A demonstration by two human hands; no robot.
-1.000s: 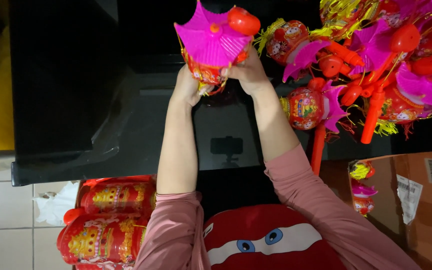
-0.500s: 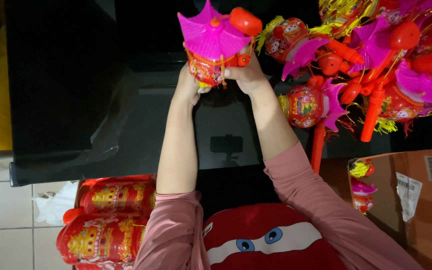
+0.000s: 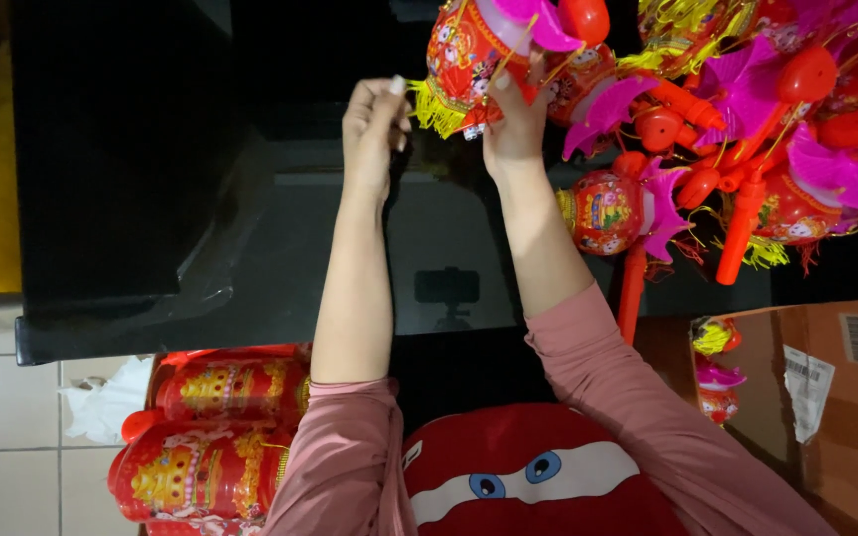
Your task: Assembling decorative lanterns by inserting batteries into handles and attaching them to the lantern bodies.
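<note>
1. The right hand (image 3: pixel 513 124) grips a red toy lantern (image 3: pixel 469 50) with a magenta roof, its fingers clamped on the lantern's lower edge, high above a black tabletop (image 3: pixel 280 248).
2. The left hand (image 3: pixel 374 119) is raised just beside it, fingertips pinched together on the lantern's yellow fringe (image 3: pixel 436 107).
3. To the right, a heap of similar red and magenta lanterns (image 3: pixel 737 119) crowds the table, close to the held one.
4. Below the pink sleeves (image 3: pixel 628 397), packed red lanterns (image 3: pixel 211 437) lie by the tiled floor, a red cushion with cartoon eyes (image 3: pixel 528 476) sits at centre, and a cardboard box (image 3: pixel 826 397) stands at right.
</note>
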